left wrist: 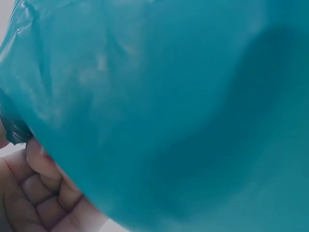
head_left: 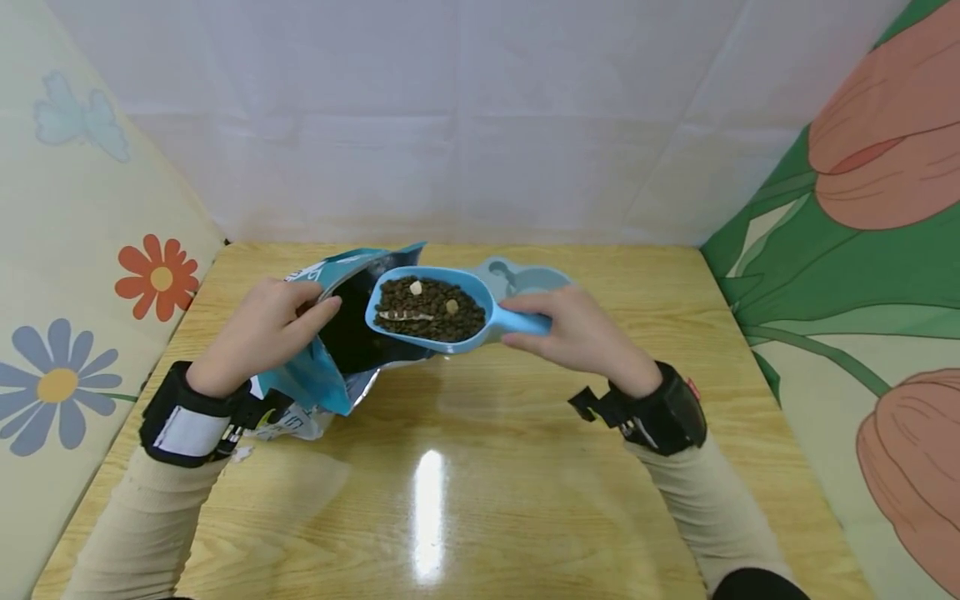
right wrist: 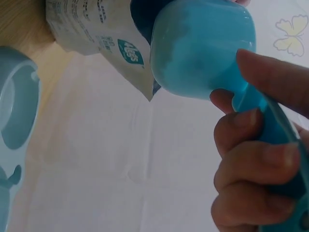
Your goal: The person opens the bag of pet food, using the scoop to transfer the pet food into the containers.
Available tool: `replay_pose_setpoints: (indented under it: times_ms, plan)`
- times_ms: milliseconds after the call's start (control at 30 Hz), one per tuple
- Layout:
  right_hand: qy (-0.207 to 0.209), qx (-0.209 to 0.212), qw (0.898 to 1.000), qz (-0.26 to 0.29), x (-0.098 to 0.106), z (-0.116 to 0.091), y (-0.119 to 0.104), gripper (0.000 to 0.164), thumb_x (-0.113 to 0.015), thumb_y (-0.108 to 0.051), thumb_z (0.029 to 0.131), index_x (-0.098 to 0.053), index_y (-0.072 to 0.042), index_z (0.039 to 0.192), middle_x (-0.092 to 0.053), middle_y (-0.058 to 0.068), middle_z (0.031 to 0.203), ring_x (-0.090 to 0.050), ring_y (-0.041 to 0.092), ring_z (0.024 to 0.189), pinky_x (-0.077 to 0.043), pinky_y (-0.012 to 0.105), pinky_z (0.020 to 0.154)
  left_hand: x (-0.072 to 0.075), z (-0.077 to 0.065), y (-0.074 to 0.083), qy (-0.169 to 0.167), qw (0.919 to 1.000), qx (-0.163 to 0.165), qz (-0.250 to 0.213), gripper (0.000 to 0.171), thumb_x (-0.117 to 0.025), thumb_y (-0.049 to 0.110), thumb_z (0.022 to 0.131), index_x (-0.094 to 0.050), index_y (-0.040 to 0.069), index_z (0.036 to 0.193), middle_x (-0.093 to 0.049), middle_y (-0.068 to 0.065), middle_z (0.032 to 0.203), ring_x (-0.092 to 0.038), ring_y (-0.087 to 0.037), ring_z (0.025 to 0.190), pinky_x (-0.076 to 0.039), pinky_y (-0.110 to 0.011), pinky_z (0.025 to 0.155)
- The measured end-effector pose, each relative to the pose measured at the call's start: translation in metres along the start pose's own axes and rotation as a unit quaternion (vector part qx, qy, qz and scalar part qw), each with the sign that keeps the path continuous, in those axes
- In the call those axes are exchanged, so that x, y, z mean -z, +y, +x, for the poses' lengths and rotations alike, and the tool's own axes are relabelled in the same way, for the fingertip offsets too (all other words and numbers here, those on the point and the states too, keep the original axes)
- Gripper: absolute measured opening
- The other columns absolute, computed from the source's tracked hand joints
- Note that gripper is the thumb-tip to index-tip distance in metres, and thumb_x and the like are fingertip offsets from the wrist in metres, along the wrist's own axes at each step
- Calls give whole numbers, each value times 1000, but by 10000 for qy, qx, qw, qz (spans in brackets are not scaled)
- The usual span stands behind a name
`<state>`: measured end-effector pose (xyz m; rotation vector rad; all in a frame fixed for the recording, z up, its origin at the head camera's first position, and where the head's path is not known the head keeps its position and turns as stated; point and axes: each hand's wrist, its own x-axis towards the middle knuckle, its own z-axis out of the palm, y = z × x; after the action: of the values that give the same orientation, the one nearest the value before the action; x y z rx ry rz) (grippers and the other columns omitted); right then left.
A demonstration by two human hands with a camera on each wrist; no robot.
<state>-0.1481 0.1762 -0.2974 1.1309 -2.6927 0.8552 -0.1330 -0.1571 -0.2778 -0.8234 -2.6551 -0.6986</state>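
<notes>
My right hand grips the handle of a light blue scoop, its fingers wrapped round it in the right wrist view. Brown kibble with a few pale pieces fills the scoop, which is held level over the right side of a bag's mouth. The blue and white food bag stands wide open, dark inside. At its left rim my left hand pinches the edge between thumb and fingers. In the left wrist view the bag's teal side covers most of the picture.
Behind the scoop and right hand, a pale blue double bowl sits near the table's back edge, partly hidden. The wooden table meets a white cloth at the back. Flower-painted panels stand at both sides.
</notes>
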Motion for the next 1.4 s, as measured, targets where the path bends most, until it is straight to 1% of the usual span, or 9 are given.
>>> replay_pose_setpoints:
  times_ms: [100,233,367,600,733,1000,1167,1267,1400]
  plan:
    - [13,-54,10000,-64,5,-5,3,37,-68,-21,80,-64,-3,112,-66,4,86,-46,10,59,-37,29,57,0,0,0,-9,10000,51,18,38,-56,14,89,-37,14,55,-23,7,49,-25,-8,39,-23,-26,41]
    - [59,-127,9998,-162,11,-11,7,40,-68,-22,80,-63,-4,114,-61,-1,72,-40,9,52,-34,29,53,1,0,1,-20,9999,88,58,38,-56,15,89,-38,14,56,-24,6,48,-25,-9,40,-24,-26,41]
    - [139,-132,9996,-220,16,-16,11,40,-69,-21,79,-63,-4,114,-57,-4,65,-38,8,49,-33,28,51,1,0,1,-15,9999,92,38,38,-56,14,88,-38,14,56,-24,6,49,-25,-8,40,-23,-26,41]
    - [202,-210,9990,-352,21,-24,18,38,-70,-19,78,-63,-1,112,-60,-2,68,-37,6,47,-33,27,50,3,-1,0,47,10000,49,24,38,-56,13,88,-37,14,55,-23,6,49,-24,-8,40,-23,-26,40]
    - [147,-258,9989,-356,20,-26,21,38,-69,-19,79,-63,-1,112,-58,-3,64,-34,6,44,-32,26,49,3,-2,-1,67,9999,82,64,39,-56,14,88,-36,14,55,-23,6,49,-24,-8,39,-23,-27,40]
    - [91,-449,9982,-381,18,-32,30,39,-69,-19,79,-63,0,112,-65,3,76,-41,6,48,-35,27,52,2,-4,-2,72,9999,57,67,39,-57,14,88,-36,15,55,-22,7,49,-24,-8,40,-23,-27,41]
    - [21,-632,9968,-483,17,-33,39,39,-68,-19,80,-62,2,113,-64,3,72,-36,7,44,-33,28,51,0,-3,-1,82,9999,73,52,39,-57,14,88,-35,14,55,-22,7,49,-24,-9,39,-22,-27,40]
    - [-31,-697,9966,-447,15,-33,47,39,-66,-18,81,-61,2,114,-65,6,75,-36,8,44,-33,29,52,0,-3,-1,76,9999,80,108,39,-56,14,88,-35,14,55,-22,7,49,-24,-9,39,-22,-27,40]
    - [-151,-844,9954,-426,7,-32,61,39,-66,-19,82,-60,1,115,-66,9,83,-38,8,46,-35,30,54,-1,-2,-1,62,9999,50,118,39,-56,16,89,-36,14,55,-22,7,49,-24,-9,39,-23,-27,40]
